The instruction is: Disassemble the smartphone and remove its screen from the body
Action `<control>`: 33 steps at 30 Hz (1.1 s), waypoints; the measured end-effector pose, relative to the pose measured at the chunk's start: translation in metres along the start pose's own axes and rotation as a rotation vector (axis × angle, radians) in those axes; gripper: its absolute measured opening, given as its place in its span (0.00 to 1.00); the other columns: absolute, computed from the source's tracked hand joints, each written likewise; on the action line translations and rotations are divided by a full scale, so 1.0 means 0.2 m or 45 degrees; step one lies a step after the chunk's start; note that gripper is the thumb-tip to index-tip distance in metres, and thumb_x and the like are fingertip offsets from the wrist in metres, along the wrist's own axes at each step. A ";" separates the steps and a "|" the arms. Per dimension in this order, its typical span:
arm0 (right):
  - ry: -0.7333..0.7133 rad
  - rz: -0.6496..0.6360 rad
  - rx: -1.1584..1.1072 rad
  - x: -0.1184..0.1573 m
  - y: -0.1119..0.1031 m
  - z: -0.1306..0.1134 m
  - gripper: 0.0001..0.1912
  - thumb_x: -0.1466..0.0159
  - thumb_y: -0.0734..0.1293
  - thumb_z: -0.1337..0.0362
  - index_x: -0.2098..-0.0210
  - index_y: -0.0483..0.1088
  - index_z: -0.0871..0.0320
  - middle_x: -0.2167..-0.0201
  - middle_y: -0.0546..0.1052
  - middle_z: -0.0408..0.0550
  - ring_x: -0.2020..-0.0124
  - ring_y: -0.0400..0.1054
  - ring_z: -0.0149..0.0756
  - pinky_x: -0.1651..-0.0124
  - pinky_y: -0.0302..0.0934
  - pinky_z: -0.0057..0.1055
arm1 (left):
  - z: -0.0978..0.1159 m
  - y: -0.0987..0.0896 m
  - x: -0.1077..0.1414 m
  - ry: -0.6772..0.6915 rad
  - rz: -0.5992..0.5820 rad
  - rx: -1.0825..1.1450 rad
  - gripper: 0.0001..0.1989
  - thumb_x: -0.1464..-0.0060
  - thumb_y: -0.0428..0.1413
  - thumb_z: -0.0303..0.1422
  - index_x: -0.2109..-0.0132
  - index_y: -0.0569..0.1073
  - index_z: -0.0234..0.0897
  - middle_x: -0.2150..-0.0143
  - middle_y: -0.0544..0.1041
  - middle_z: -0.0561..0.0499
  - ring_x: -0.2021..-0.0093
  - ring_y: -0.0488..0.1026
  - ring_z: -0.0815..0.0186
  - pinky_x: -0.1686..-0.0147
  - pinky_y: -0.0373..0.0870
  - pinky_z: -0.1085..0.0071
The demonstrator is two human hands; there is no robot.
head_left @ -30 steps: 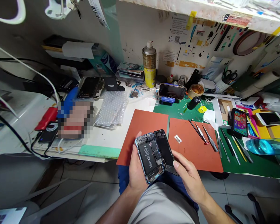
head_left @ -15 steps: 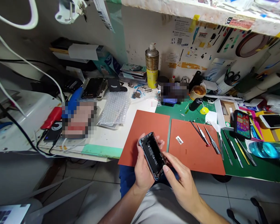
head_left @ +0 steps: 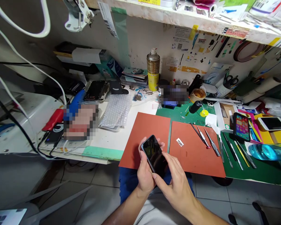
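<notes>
A smartphone [head_left: 154, 153] with a glossy dark glass face turned up is tilted above the near edge of a brown-red mat [head_left: 135, 143]. My left hand [head_left: 145, 176] cradles it, palm beneath and thumb along the left edge, with fingertips showing past the far right side. With my right hand [head_left: 175, 178] I grip its lower part, fingers on the right edge and thumb at the bottom left corner. The phone's underside is hidden. On a second mat [head_left: 192, 159] to the right lie a small white label [head_left: 179, 142] and tweezers [head_left: 212, 142].
Several slim hand tools [head_left: 233, 150] lie right of the mats, near a lit phone [head_left: 241, 126] and a blue transparent bottle [head_left: 269, 152]. Bubble wrap [head_left: 115, 109] lies to the left. A spray can [head_left: 153, 70] stands at the back, below an overhanging shelf [head_left: 168, 17].
The phone's upward side showed a black battery and exposed insides; now glossy glass faces up. My right thumb has moved from the right edge to the bottom left corner. The view has shifted slightly.
</notes>
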State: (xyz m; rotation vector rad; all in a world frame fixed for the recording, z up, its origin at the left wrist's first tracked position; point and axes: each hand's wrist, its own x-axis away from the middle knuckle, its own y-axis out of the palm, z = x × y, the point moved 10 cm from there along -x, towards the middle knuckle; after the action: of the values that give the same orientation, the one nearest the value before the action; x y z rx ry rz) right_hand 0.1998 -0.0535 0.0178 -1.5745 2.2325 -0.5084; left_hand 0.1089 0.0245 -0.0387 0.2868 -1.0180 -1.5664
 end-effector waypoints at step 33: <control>-0.627 -0.794 0.750 -0.34 -0.06 0.05 0.34 0.30 0.71 0.66 0.28 0.58 0.67 0.38 0.74 0.69 0.39 0.70 0.59 0.38 0.74 0.56 | 0.33 -0.06 -0.19 0.425 -1.080 -2.187 0.39 0.30 0.61 0.40 0.20 0.51 0.55 0.27 0.67 0.43 0.26 0.65 0.53 0.30 0.70 0.53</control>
State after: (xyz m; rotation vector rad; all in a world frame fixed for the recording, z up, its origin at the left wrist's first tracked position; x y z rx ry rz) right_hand 0.2355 0.0056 0.0204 -1.7776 1.0766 -0.7519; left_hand 0.0666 0.0877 -0.0223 -0.2891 1.0169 -2.4383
